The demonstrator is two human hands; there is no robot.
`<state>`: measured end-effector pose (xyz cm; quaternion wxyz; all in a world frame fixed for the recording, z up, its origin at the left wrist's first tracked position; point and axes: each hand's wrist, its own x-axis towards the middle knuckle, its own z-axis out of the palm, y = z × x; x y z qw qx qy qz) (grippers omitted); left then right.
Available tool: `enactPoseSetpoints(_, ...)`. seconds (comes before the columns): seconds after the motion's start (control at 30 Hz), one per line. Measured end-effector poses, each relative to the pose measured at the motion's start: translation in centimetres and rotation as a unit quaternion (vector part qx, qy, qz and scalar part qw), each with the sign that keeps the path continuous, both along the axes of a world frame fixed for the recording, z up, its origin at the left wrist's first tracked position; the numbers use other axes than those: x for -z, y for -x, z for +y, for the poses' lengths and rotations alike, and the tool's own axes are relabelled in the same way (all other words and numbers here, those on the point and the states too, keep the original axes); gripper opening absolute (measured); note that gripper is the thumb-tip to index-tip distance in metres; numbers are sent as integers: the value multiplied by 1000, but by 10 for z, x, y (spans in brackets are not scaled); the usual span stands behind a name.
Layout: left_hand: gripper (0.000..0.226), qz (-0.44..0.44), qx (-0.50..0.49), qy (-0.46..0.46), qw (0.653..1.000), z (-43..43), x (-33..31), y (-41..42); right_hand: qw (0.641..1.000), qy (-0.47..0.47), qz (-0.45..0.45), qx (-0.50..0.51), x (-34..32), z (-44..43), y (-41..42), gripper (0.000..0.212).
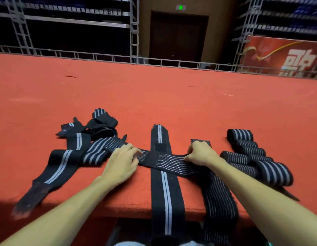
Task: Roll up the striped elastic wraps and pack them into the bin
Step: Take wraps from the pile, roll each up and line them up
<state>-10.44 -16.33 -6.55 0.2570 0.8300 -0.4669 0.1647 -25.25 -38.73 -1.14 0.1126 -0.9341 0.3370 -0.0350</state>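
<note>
Presently the thin-striped wrap (pixel 170 163) at 6 o'clock is gripped by the curled left hand (pixel 122 161) at 7 o'clock and right hand (pixel 201 154) at 5 o'clock, so the wide wrap (pixel 165 189) crossed beneath could be dragged off when it is pulled.

Bare red tabletop (pixel 154 89) at the far side; tangled wrap pile (pixel 86 139) left, rolled wraps (pixel 251 155) right.
</note>
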Motion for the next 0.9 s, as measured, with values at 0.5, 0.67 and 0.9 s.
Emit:
enactPoseSetpoints(0.5, 36, 201, -197, 91, 955, 38, 9, -75, 946, -160, -140, -243, 22, 114, -146, 13)
enactPoseSetpoints(0.67, 12, 177, -181, 119, 960, 39, 15, -75, 933, -280, -176, -145, 53, 115, -163, 20)
enactPoseSetpoints(0.9, 23, 167, -58, 202, 963, 45, 7, -62, 892, -362, -225, -150, 37, 119, -152, 24)
